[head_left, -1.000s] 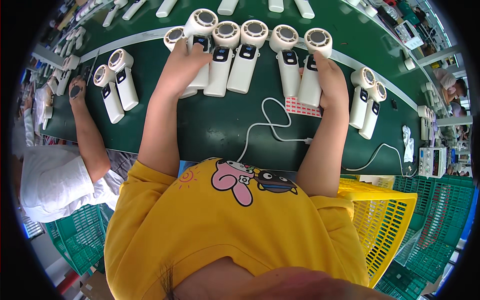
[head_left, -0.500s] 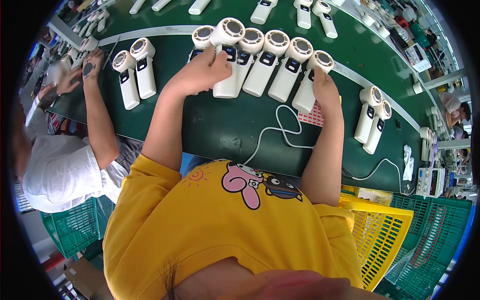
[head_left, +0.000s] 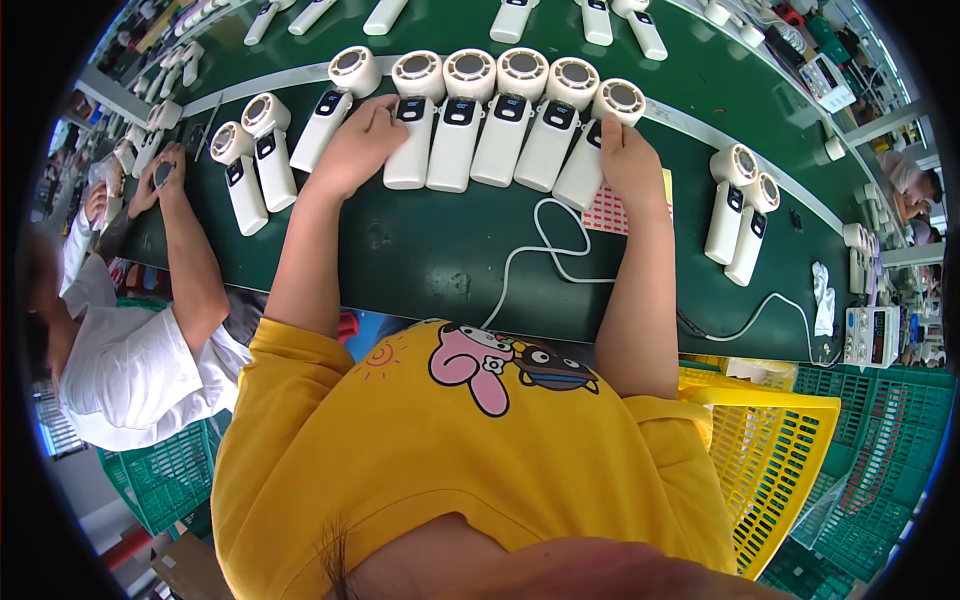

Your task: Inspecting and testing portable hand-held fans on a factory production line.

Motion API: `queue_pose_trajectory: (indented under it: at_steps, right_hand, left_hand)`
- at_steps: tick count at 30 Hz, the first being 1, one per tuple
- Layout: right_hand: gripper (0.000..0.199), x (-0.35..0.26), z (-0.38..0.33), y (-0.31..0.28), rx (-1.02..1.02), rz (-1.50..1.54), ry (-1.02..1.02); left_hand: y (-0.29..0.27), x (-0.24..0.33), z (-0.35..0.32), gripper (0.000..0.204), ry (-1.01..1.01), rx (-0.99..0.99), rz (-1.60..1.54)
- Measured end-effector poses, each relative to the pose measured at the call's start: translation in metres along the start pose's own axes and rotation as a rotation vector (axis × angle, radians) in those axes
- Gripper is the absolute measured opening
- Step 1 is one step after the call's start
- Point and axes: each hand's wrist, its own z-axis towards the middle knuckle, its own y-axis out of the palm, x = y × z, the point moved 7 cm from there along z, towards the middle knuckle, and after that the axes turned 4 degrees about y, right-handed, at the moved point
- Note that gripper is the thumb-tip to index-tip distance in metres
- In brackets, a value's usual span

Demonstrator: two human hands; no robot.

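**Row of five handheld units [head_left: 455, 150] at upper centre, left hand [head_left: 360, 150] and right hand [head_left: 632, 168] at opposite ends**

Surface: dark green bench [head_left: 420, 260] across the middle of the frame, with a pale strip [head_left: 290, 78] curving through its upper part. Looped white cable [head_left: 510, 265] below the row; red-marked sheet [head_left: 605, 215] just right of centre, partly covered. Further paired units at left [head_left: 243, 195] and right [head_left: 725, 222].

Room: co-worker in a white top [head_left: 130, 370] at lower left; yellow basket [head_left: 780, 400] at lower right, next to green crates [head_left: 860, 430].

Changes since half a second ago: left-end unit [head_left: 408, 160], then overlapping its neighbours, now aligned with the row. Outlying unit [head_left: 322, 130], then partly hidden, now in clear view at upper left, apart from the row.

Grip, left: fingers bent, tips at the left edge of the left-end unit; not possible to tell whether closed on it. Grip, right: thumb at the upper handle of the right-end unit [head_left: 580, 178], remaining fingers hidden; closure likewise not determinable.

Units: off-white, with round head, slotted ring, grey disc and straight handle. Dark panel on each handle, with blue characters lit on several. Right-end handle tilted, lower end toward the left.
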Motion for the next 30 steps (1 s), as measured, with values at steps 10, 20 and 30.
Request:
queue_pose_trajectory:
  at_steps: [10,20,30]
  right_hand:
    - [0.03,-0.017,-0.023,-0.037,0.548,0.009,-0.213]
    - [0.024,-0.001,-0.018,-0.046,0.559,0.345,-0.131]
    - [0.024,0.006,-0.013,-0.043,0.518,0.463,-0.136]
  left_hand:
    - [-0.039,-0.074,0.033,0.033,-0.044,-0.002,0.824]
    - [-0.1,-0.024,-0.008,0.045,0.239,0.033,-1.002]
    - [-0.155,0.102,-0.103,0.051,0.837,0.022,-1.016]
